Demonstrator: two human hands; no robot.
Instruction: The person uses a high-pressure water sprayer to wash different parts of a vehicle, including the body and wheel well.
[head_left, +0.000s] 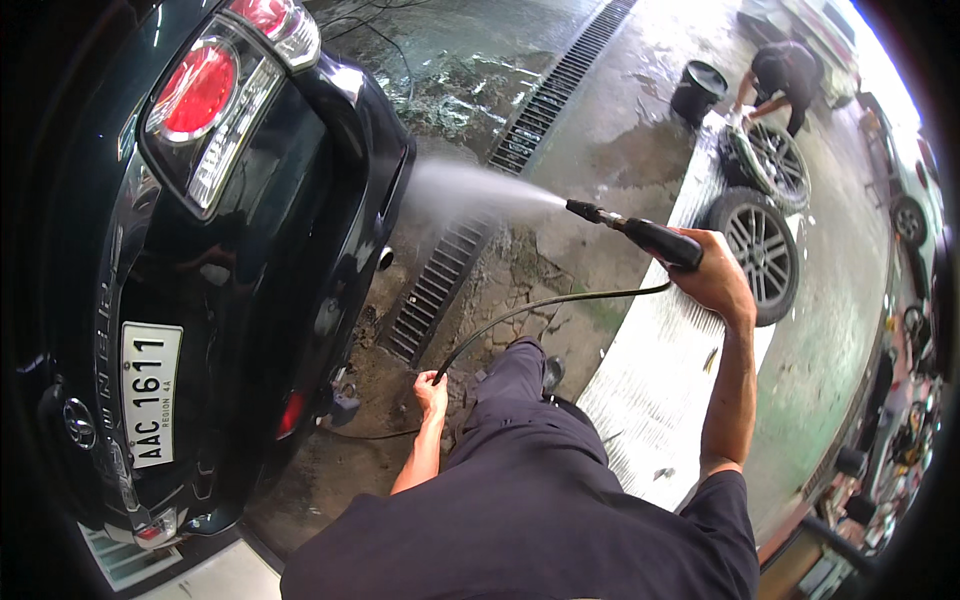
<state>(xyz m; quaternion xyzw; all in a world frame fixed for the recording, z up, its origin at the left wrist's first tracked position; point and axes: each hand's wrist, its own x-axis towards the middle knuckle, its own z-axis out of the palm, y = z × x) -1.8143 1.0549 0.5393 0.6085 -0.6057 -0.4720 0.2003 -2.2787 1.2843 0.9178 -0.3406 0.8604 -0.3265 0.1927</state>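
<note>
My right hand (716, 277) grips a black pressure-washer spray gun (660, 241) with a short nozzle. A fan of water spray (480, 191) leaves the nozzle leftward and meets the rear bumper corner (379, 161) of a dark Toyota SUV (277, 247). From the gun a black hose (540, 301) curves down to my left hand (430, 394), which is closed around it near my leg. The SUV's tail light (199, 94), licence plate (152, 394) and exhaust tip (385, 259) show on its rear.
A metal floor drain grate (442, 281) crosses the wet concrete. Right of me lies a white ribbed sheet (645, 375) bearing wheels with tyres (757, 251). Beyond, a person (784, 75) bends over a wheel beside a black bucket (699, 86). Clutter (892, 450) lines the right edge.
</note>
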